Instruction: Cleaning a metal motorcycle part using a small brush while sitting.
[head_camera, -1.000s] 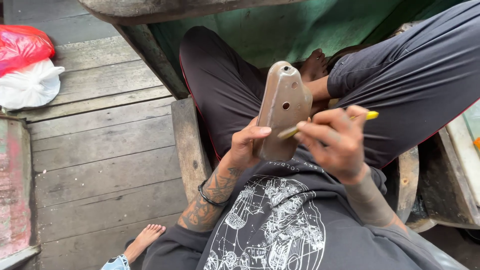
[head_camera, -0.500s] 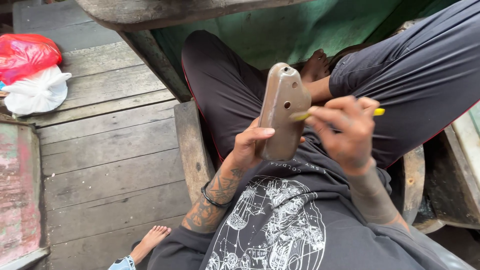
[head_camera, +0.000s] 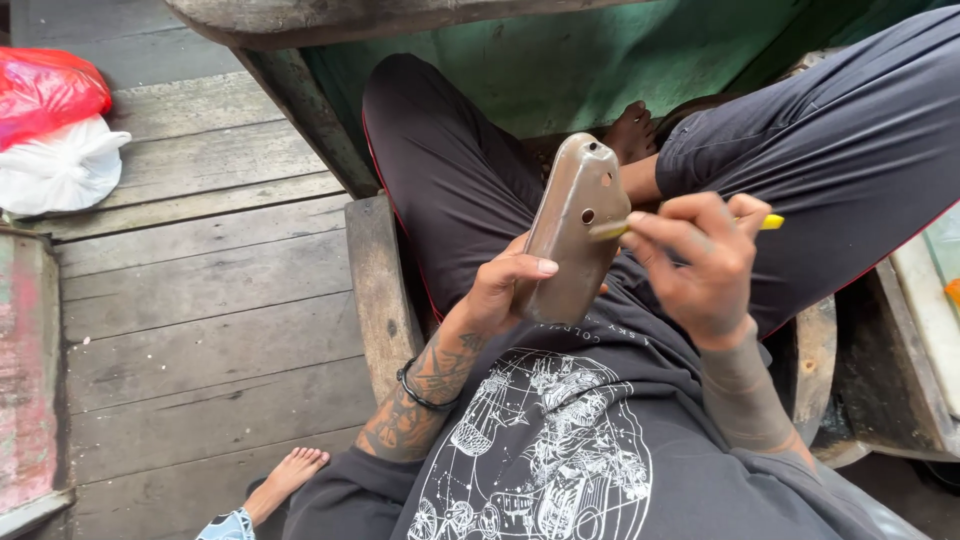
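1. The left hand (head_camera: 505, 290) is clamped around the lower end of a brown rounded plate (head_camera: 572, 232), thumb across its face, holding it upright over the lap between the two raised knees.
2. The right hand (head_camera: 700, 260) is closed on a yellow tool (head_camera: 770, 221); its pale tip meets the plate's face just beside the middle hole.
3. Judgement: the work goes best with the plate braced firmly against the thigh, the tool kept at a shallow angle, and the left thumb held clear of the tip's path.
4. The plate looks rigid, dull and smooth, with rounded corners and small holes near its top edge; whether it is metal or plastic cannot be told.
5. Surroundings: weathered grey plank floor (head_camera: 200, 300), a red bag (head_camera: 45, 90) and a white bag (head_camera: 60, 170) at its far left edge, and a bare foot (head_camera: 290, 475) at the near edge.
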